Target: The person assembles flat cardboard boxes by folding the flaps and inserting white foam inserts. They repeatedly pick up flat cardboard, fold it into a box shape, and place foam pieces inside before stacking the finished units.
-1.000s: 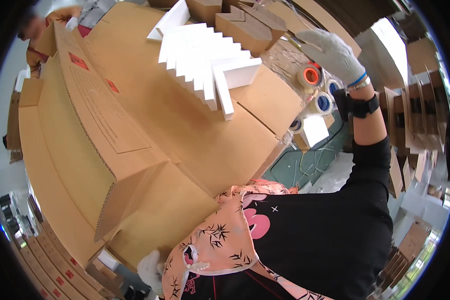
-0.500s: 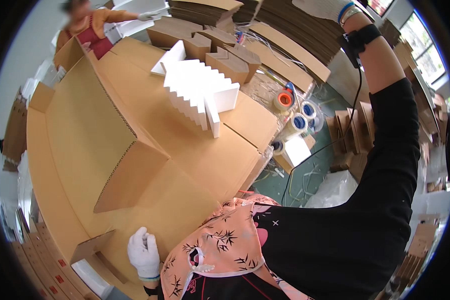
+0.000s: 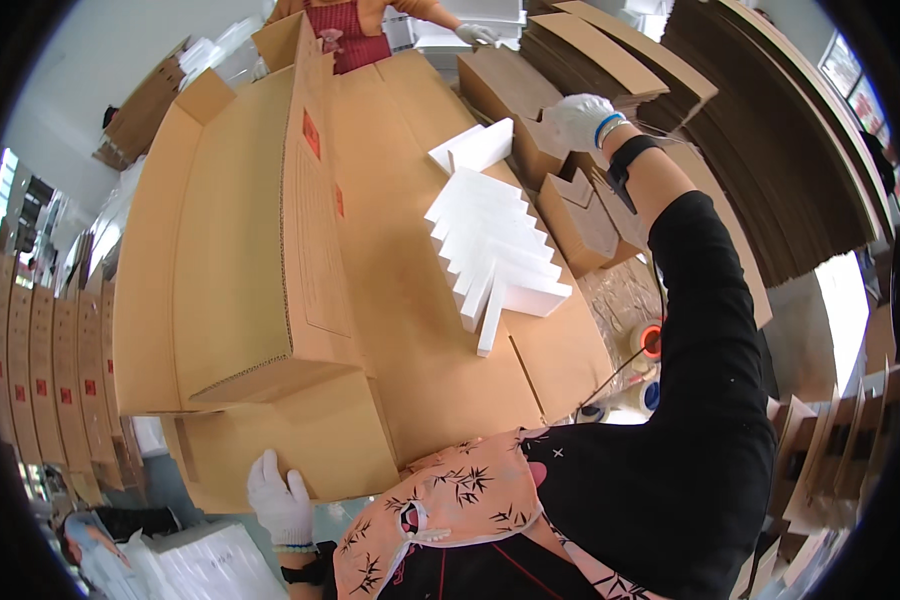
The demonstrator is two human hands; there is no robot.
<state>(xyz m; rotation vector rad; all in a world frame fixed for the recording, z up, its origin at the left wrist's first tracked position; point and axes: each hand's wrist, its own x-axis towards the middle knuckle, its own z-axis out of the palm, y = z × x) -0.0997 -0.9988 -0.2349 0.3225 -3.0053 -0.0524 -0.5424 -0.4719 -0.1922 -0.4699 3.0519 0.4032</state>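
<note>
My left hand (image 3: 280,497), in a white glove, rests at the near flap (image 3: 300,430) of a big brown carton (image 3: 235,230), fingers loosely apart and gripping nothing. My right hand (image 3: 578,122), also gloved, is stretched far out to the right, at the end of a folded brown cardboard piece (image 3: 510,85). Its fingers bend toward that piece; whether they grip it is unclear. Between my hands, white foam blocks (image 3: 495,235) lean in a fanned row on a flat carton panel (image 3: 400,270). A few more white foam pieces (image 3: 480,147) lie just behind them.
More folded cardboard pieces (image 3: 580,220) stand right of the foam. Tall stacks of flat cardboard (image 3: 770,130) rise at the far right. Tape rolls (image 3: 648,340) lie near my right arm. Across the table is a co-worker (image 3: 350,30) with a gloved hand extended. Cartons (image 3: 45,370) line the left.
My right hand has come down from high at the right to the folded cardboard pieces. The view has turned. My left hand stays by the near flap, which now lies under it.
</note>
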